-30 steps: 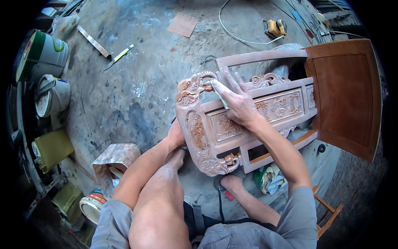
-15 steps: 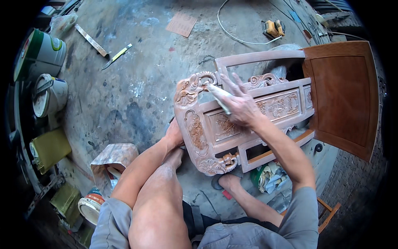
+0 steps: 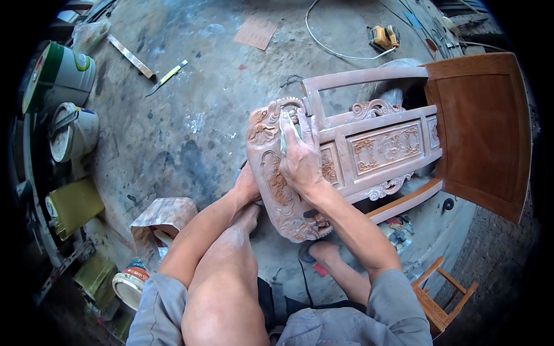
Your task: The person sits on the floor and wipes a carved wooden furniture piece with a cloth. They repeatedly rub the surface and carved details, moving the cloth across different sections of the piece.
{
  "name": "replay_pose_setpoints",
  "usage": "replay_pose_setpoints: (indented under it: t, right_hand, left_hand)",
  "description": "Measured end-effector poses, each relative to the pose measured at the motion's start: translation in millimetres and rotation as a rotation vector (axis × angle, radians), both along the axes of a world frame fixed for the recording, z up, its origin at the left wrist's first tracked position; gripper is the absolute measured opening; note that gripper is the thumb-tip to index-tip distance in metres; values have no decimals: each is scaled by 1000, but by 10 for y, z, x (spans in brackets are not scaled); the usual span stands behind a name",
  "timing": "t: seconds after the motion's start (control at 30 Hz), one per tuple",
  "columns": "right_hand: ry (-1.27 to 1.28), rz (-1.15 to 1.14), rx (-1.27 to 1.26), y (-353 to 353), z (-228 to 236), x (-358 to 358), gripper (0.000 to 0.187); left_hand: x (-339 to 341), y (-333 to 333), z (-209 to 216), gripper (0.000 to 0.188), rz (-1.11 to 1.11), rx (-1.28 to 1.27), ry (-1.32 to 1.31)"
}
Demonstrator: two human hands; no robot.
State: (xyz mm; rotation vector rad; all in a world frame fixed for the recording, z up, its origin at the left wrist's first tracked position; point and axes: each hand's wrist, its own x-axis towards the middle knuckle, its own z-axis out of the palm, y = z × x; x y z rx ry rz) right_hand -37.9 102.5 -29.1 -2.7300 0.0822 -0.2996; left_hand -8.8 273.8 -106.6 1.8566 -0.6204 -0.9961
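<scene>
A carved wooden chair (image 3: 340,138) lies tipped over in front of me, its pale back panel facing up and dusted white. My right hand (image 3: 303,158) presses a folded pale piece of sandpaper (image 3: 287,128) onto the carved scrollwork at the panel's far left corner. Its fingers are closed over the sandpaper and point away from me. At the panel's left edge my left hand (image 3: 247,183) grips the frame, with its fingertips hidden behind the wood. The smooth brown seat board (image 3: 479,132) stands at the right end of the chair.
A yellow sander (image 3: 383,38) with a white cord and a reddish sandpaper sheet (image 3: 255,33) lie on the far floor. Left of the chair are a yellow utility knife (image 3: 167,77), a flat strip (image 3: 131,56) and paint buckets (image 3: 75,132). A small wooden stool (image 3: 441,297) stands near right.
My right hand has drawn left and nearer, its raised fingers coming down onto the corner scrollwork with the sandpaper. The left hand keeps its place at the chair's edge.
</scene>
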Motion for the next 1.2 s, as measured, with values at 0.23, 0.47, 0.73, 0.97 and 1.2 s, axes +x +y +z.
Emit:
replay_pose_setpoints:
  t: [0.23,0.47,0.73,0.97,1.2]
  right_hand:
    - [87,430,-214,-1023,191,312,66]
    - [127,575,-176,-1082,213,464,71]
    - [-26,281,-72,-769,212,383,63]
    - [-65,13,113,19,126,150,66]
    - [-46,-37,122,160,29,147,68]
  left_hand:
    - [-40,10,-46,66,-3,-4,5]
    - [-52,17,-89,65,18,-30,-45]
    - [-59,50,-173,61,66,-40,-20]
    - [-80,61,-132,55,2,-49,-76]
    - [-10,17,8,56,3,-79,-49]
